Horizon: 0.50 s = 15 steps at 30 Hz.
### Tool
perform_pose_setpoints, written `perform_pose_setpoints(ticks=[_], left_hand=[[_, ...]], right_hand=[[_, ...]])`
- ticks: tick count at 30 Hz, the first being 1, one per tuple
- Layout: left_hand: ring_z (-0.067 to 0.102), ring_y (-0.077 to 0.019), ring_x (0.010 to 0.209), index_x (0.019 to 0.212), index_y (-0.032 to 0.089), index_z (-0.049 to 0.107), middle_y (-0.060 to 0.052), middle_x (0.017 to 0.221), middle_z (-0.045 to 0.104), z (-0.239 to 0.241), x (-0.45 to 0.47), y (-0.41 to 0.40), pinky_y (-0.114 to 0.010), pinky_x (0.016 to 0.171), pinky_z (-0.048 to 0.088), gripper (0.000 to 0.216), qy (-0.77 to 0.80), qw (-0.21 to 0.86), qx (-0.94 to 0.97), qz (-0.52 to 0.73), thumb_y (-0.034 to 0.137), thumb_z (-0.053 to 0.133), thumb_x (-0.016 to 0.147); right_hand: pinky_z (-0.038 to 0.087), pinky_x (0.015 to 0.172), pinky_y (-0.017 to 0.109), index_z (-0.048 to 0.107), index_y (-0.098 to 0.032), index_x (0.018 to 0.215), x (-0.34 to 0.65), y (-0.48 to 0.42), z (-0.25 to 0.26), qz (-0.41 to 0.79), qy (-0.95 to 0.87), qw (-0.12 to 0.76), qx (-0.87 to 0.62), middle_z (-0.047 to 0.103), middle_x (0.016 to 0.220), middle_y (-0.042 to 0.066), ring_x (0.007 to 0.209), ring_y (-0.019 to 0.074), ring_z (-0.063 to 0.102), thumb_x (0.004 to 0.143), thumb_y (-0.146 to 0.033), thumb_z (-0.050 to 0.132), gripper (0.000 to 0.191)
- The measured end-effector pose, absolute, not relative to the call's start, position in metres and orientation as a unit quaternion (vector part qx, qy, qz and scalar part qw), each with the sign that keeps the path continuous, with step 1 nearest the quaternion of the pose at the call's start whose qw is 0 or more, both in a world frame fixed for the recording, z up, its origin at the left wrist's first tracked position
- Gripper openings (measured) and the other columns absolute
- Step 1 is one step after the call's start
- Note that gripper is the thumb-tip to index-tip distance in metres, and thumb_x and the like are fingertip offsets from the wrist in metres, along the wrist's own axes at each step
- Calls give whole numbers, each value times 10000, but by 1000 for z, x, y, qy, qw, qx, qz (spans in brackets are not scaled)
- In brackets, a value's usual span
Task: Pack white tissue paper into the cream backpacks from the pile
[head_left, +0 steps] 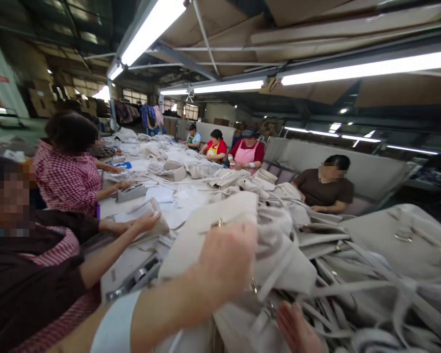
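Observation:
My left hand (pixel 225 260) reaches forward and grips the top of a beige handbag (pixel 205 230) that has a metal clasp. The hand is blurred by motion, with its fingers curled over the bag's upper edge. My right hand (pixel 297 331) is low at the bottom of the view, fingers stretched out, touching the bag's straps (pixel 275 299). More beige bags and loose straps (pixel 371 279) are piled to the right of both hands.
A long work table (pixel 120 267) runs away from me, covered with beige bags and white papers. Other people sit along both sides, two close on my left. A metal tool (pixel 135 279) lies at the table's near edge. Strip lights hang overhead.

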<state>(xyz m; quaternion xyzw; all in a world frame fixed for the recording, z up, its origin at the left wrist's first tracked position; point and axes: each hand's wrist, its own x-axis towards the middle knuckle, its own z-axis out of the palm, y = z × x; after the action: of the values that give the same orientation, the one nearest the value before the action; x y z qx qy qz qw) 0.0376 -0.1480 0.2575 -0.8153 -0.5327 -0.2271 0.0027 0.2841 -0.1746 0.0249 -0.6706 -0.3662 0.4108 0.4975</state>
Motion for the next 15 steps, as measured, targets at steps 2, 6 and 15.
perform_pose_setpoints(ticks=[2,6,15], left_hand=[[644,-249,674,1017,166,601,-118,860,665,197,80,-206,-317,503,466,266,-426,-86,-889,-144,204,639,756],[675,-276,734,1112,103,587,-170,929,673,101,136,-292,-339,515,535,367,-340,-170,-923,-61,188,620,756],[674,-249,915,1047,190,607,-122,1028,696,89,110,-321,-343,768,560,201,-307,-289,-904,-70,297,600,877]], right_hand=[[601,771,469,745,-267,845,287,-219,31,493,-318,525,-617,764,932,141,950,358,714,647,-897,493,707],[577,767,425,724,-236,986,280,-297,45,542,-255,520,-608,757,848,93,838,318,712,602,-657,794,574],[525,744,333,676,-176,1029,273,-307,39,448,-372,527,-619,733,897,55,816,236,654,615,-538,815,567]])
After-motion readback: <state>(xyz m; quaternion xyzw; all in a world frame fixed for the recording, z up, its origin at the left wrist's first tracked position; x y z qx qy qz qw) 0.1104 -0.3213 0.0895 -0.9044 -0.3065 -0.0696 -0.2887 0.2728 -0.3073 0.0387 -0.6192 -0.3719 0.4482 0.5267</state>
